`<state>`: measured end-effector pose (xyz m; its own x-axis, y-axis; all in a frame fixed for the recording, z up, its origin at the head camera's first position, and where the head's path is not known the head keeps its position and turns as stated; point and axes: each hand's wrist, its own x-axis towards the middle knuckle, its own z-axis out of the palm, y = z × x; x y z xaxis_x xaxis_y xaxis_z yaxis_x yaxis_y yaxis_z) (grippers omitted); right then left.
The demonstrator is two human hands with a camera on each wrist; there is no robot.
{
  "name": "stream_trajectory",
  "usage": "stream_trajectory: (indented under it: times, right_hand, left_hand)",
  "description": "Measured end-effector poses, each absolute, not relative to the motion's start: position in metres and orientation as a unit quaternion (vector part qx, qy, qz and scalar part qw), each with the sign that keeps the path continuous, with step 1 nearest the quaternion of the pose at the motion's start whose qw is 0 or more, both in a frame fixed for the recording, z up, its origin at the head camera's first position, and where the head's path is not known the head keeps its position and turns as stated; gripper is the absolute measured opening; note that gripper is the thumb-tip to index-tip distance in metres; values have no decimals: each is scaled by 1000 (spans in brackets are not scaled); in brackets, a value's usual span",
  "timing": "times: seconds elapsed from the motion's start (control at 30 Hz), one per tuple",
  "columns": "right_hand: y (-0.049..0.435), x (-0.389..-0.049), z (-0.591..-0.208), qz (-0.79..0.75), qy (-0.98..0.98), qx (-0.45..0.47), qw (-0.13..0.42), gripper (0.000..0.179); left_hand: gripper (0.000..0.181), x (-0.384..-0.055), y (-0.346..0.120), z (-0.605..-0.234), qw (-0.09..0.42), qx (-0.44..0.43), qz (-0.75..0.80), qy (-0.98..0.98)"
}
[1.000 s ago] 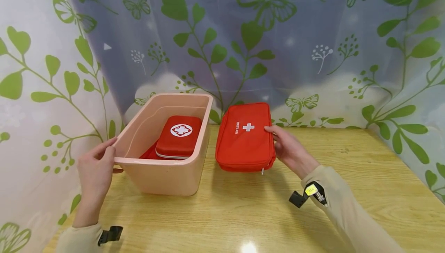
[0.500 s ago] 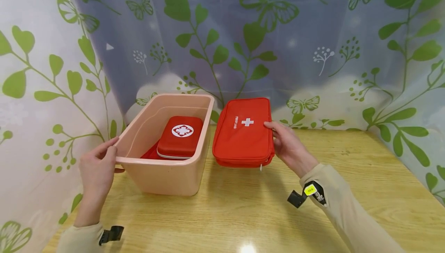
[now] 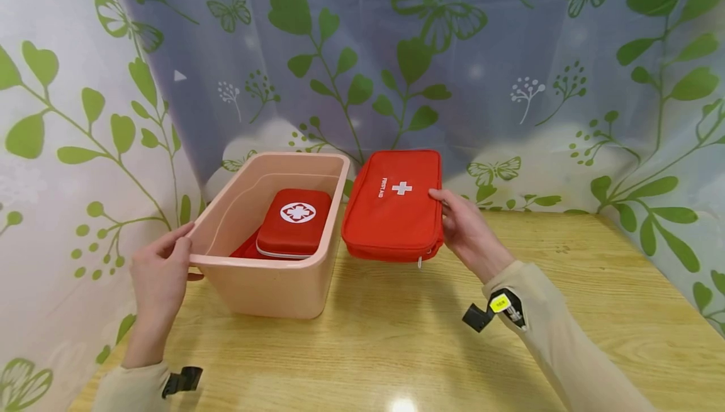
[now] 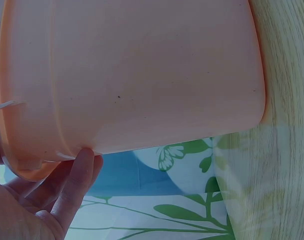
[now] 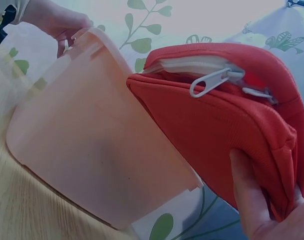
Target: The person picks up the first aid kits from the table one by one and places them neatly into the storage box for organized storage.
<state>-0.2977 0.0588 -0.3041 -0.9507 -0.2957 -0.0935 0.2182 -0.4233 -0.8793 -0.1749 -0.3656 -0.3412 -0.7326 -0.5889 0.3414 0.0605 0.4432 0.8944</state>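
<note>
A red first aid bag (image 3: 391, 211) with a white cross is held up above the table, just right of the pink plastic bin (image 3: 272, 289). My right hand (image 3: 467, 229) grips its right edge, thumb on the top face and fingers beneath. White zipper pulls (image 5: 211, 82) show on its side in the right wrist view. My left hand (image 3: 161, 273) pinches the near left corner of the bin's rim, fingers curled under it in the left wrist view (image 4: 57, 195). Inside the bin lies a red hard case (image 3: 294, 226) with a white round emblem, over another red item (image 3: 245, 250).
The bin stands on a wooden table (image 3: 396, 349) at the left. A patterned curtain (image 3: 362, 72) with green leaves and butterflies closes off the back and both sides. Both wrists carry black straps (image 3: 184, 380).
My right hand has lifted the first aid bag higher and slightly left, towards the bin. The left hand keeps its hold on the rim.
</note>
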Motion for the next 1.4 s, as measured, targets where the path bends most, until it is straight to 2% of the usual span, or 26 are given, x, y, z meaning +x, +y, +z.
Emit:
stream_trajectory:
  times: [0.43,0.83,1.1,1.3,1.4]
  right_hand:
    - [48,-297,-299,-869,480,-23,121,35]
    - [45,-298,-294,-876,471,-42,98,39]
    - [43,-298,-290,-877,468,-58,96,30]
    - [37,-299,-287,-882,459,-60,87,12]
    - [34,-300,-287,-882,460,-63,84,10]
  left_hand:
    - [37,-174,-365,-341,322,169,-502,-785]
    - [37,-175,-365,-340,320,173,-504,-783]
    - [36,-176,-366,-341,327,170,-501,-783]
    - [36,-178,-366,-343,327,171,-500,-783]
    - [36,-178,-367,-344,326,172,-501,-783]
